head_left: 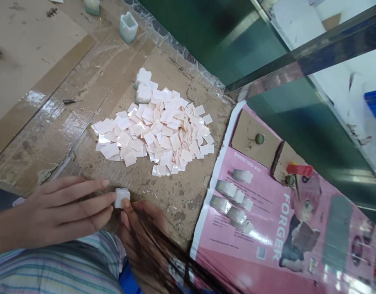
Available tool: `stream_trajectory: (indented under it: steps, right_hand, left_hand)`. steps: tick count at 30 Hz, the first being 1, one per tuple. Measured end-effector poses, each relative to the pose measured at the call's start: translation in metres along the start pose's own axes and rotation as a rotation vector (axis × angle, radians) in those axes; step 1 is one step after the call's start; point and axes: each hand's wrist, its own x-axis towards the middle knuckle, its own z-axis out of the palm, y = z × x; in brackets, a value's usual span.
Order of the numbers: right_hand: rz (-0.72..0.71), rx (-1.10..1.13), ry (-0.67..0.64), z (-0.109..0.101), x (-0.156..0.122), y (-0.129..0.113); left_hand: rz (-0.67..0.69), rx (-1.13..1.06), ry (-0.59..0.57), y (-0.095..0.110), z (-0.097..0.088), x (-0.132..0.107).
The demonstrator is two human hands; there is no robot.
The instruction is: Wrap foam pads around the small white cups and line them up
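A small white, translucent block-shaped piece (121,197) is just above the front edge of the cardboard-covered table. My right hand (142,222) pinches it, with the thumb on its near face; strands of dark hair cover part of this hand. From the left, my left hand (71,206) reaches in with straight fingers, one fingertip touching the side of the piece. Its thumb is hidden. Beyond both hands lies a loose heap of thin, pale pink-white square pieces (163,130), some with clear glossy edges.
Two white blocks (143,93) border the heap. A hollow pale green-white holder (128,27) stands farther back. A thin dark tool (72,101) lies left. On the pink printed sheet (255,253) at right are several translucent pieces (237,214) and a red-handled item (300,169). A green panel (188,32) borders the table.
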Motion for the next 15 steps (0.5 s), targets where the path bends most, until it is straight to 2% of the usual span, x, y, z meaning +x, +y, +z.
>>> stream_trajectory:
  steps: [2, 3, 11, 15]
  right_hand:
    - [0.001, 0.009, 0.010, 0.0003, -0.0003, 0.0004]
    - [0.001, 0.013, 0.014, 0.0007, -0.0007, 0.0006]
    - [-0.010, 0.020, -0.016, 0.0026, -0.0042, 0.0006]
    - [-0.022, 0.017, -0.031, 0.0020, -0.0037, 0.0004]
  left_hand:
    - [0.130, 0.069, -0.048, -0.0058, 0.0020, 0.0038]
    - [0.153, 0.084, -0.056, -0.0083, 0.0031, 0.0046]
    - [0.147, 0.117, -0.055, -0.0105, 0.0078, 0.0014]
    - [0.113, 0.122, -0.007, -0.0089, 0.0096, 0.0037]
